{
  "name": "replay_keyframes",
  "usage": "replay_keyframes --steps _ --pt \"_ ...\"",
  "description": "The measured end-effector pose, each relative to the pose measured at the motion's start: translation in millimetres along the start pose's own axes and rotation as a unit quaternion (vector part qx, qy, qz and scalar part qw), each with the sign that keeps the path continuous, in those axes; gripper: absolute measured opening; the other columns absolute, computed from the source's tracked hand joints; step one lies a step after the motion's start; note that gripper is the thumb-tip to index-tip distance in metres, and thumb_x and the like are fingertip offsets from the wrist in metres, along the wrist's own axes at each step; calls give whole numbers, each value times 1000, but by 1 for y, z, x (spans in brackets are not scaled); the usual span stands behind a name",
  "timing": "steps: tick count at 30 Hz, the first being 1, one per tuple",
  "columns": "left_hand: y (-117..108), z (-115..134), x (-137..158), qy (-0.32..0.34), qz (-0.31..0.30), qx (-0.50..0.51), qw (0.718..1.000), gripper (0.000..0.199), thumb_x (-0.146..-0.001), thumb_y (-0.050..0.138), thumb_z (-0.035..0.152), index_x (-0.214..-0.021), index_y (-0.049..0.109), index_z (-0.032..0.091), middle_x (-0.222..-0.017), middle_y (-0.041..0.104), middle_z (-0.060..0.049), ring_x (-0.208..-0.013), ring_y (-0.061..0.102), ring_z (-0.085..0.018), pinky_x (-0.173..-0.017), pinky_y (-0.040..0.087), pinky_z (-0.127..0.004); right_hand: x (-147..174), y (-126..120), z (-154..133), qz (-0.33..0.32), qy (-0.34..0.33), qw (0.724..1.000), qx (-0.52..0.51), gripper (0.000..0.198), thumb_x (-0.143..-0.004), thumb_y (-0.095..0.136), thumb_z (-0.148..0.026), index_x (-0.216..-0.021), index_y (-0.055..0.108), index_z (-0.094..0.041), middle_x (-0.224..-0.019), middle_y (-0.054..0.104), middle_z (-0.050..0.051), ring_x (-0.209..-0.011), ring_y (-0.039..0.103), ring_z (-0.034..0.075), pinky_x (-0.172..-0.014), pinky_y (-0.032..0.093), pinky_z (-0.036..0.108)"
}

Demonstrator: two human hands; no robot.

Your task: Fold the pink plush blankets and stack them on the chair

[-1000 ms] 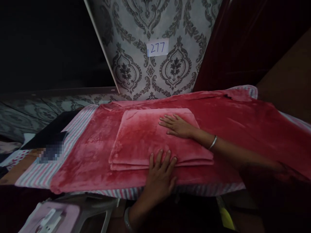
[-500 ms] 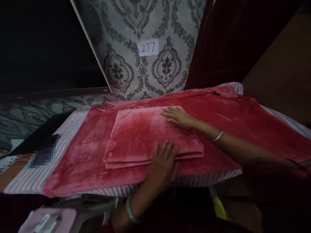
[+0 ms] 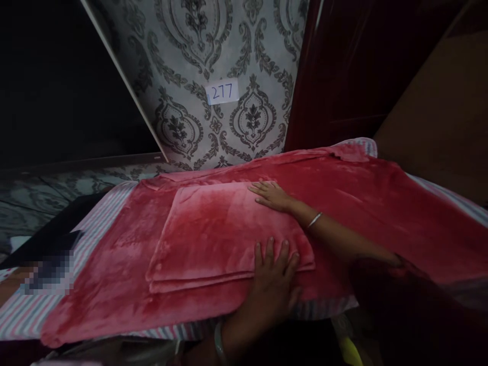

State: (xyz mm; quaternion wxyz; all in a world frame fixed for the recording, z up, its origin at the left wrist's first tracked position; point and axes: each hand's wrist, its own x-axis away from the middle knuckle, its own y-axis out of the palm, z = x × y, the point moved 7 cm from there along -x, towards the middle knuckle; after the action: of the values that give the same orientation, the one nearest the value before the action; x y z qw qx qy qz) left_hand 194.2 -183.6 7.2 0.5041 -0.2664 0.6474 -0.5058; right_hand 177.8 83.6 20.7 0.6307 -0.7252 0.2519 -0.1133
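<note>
A folded pink-red plush blanket (image 3: pixel 213 234) lies as a flat, layered rectangle on a larger spread of the same red plush cloth (image 3: pixel 118 264). My left hand (image 3: pixel 272 279) rests on its near edge toward the right, fingers spread. Farther back, my right hand (image 3: pixel 270 195) lies flat on the far right part of the folded blanket with its fingers stretched out. Neither hand grips the fabric. Each wrist wears a bangle.
Striped cloth (image 3: pixel 102 218) shows under the red plush at the left. A patterned wall bears a paper marked 277 (image 3: pixel 222 91). A dark screen-like panel (image 3: pixel 68 81) stands at the left, a dark red panel (image 3: pixel 339 76) at the right. Something yellow (image 3: pixel 349 351) shows below.
My left hand has slid right along the near edge of the folded blanket, its fingers now wider apart. My right hand stays near the far edge. The camera view has tilted upward slightly.
</note>
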Motion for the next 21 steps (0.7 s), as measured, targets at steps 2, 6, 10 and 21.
replay_keyframes --steps 2,6,10,21 --pt "-1 0 0 1 -1 -3 1000 68 -99 49 55 -158 41 22 -168 34 -10 -154 22 -45 -121 21 -71 -8 6 20 3 48 998 -29 66 -105 24 -64 -162 34 -33 -169 30 8 -157 23 32 -122 22 64" --pt "2 0 0 2 -3 1 1000 69 -99 49 54 -159 38 21 -169 32 -10 -155 20 -45 -121 20 -71 -13 16 46 7 129 989 -66 66 -107 15 -55 -161 38 -25 -169 32 9 -158 24 24 -126 24 53" --pt "5 0 0 3 1 19 1000 71 -96 55 53 -158 40 22 -168 35 -11 -155 21 -46 -120 22 -72 -11 11 52 4 155 986 -58 71 -107 11 -57 -162 36 -19 -169 30 11 -157 25 26 -125 27 53" --pt "-53 -52 55 -98 110 -10 989 51 -98 54 34 -148 54 23 -156 52 -13 -152 34 -33 -125 11 -68 12 -28 -98 8 -92 996 -13 59 -106 33 -54 -162 35 -35 -172 22 3 -159 18 31 -125 22 61"
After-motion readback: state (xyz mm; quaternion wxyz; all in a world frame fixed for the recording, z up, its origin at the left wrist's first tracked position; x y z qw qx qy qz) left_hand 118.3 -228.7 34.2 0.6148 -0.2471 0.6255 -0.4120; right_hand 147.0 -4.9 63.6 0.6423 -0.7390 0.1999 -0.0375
